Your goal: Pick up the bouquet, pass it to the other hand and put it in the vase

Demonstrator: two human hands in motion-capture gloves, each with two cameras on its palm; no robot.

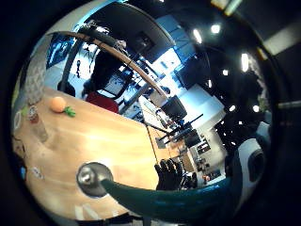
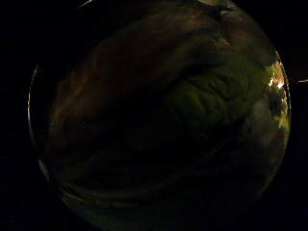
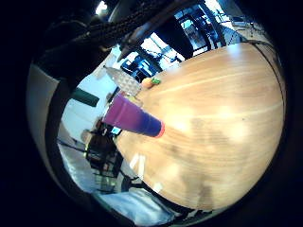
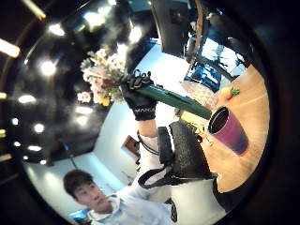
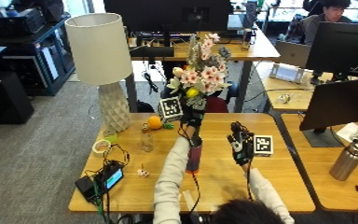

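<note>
My left hand (image 5: 191, 117) grips the bouquet's dark green wrapped stem (image 4: 173, 98) and holds it upright above the table. The pink and white flowers (image 5: 201, 74) rise above that hand. The purple vase (image 5: 193, 161) stands on the wooden table (image 5: 272, 186) straight under the hand, and the stem's lower end points at its mouth (image 4: 218, 119). Whether the tip is inside, I cannot tell. My right hand (image 5: 241, 140) hovers beside the vase with straight fingers and holds nothing. Leaves (image 2: 211, 96) fill the left thumb side view.
A white lamp (image 5: 101, 51) stands at the table's far left corner, with an orange (image 5: 154, 122), a glass bottle (image 5: 145, 140) and a tape roll (image 5: 100, 147) near it. A black device with cables (image 5: 107, 179) lies front left. A monitor (image 5: 343, 102) stands to the right.
</note>
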